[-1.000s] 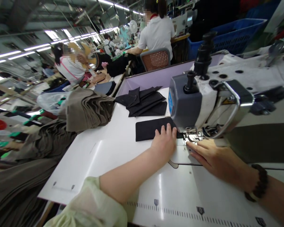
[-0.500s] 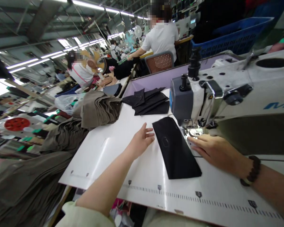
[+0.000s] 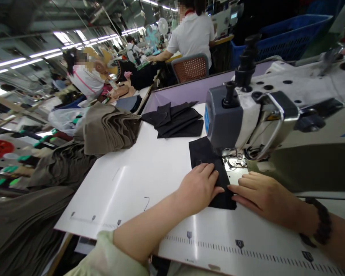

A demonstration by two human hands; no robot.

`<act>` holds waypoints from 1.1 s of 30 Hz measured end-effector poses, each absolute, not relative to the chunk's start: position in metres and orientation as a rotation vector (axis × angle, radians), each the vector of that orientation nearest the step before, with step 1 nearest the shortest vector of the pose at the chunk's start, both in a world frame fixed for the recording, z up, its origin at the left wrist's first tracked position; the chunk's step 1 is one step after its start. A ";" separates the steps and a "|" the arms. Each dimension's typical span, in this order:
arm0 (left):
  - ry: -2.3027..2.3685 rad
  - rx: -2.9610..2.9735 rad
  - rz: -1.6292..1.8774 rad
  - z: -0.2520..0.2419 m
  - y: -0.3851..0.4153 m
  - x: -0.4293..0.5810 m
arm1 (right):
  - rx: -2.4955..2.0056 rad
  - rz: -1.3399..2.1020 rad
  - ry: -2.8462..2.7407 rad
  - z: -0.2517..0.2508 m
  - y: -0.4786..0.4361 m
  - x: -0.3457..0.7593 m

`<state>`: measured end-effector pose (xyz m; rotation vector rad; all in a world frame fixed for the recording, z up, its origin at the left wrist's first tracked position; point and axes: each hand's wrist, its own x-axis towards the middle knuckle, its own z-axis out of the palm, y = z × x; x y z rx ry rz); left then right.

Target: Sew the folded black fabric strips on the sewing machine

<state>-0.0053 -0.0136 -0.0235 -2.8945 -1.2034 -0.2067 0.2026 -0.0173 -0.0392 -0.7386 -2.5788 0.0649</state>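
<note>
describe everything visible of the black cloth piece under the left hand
The black cloth piece looks like matt fabric, roughly oblong, with a small outlined mark near its left edge. It lies slantwise on the white tabletop, left of the needle plate. The left hand rests on it; the right hand appears to touch its right edge.

A white tabletop, printed with ruler marks along its near edge, bears a sewing machine at the right; beside the needle area lies a black fabric piece, farther back a loose pile of dark pieces, and toward the near edge a dark thread
</note>
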 end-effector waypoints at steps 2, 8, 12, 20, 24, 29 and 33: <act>-1.208 -2.898 -0.209 -0.024 -0.003 -0.005 | -0.787 0.044 -2.574 -0.040 -0.016 0.203; -1.242 -2.911 -0.239 -0.024 0.015 0.002 | -0.941 -0.072 -2.516 -0.045 -0.010 0.203; -1.240 -2.911 -0.287 -0.028 0.019 0.002 | -0.974 -0.063 -2.489 -0.045 -0.010 0.202; -1.202 -2.942 -0.318 -0.030 0.022 0.000 | -0.992 -0.064 -2.491 -0.047 -0.009 0.202; -1.187 -2.932 -0.360 -0.031 0.023 -0.001 | -1.001 -0.063 -2.474 -0.048 -0.010 0.202; -1.180 -2.931 -0.364 -0.032 0.024 -0.001 | -0.997 -0.115 -2.477 -0.047 -0.009 0.201; -1.182 -2.931 -0.362 -0.033 0.025 -0.001 | -1.003 -0.117 -2.452 -0.046 -0.008 0.201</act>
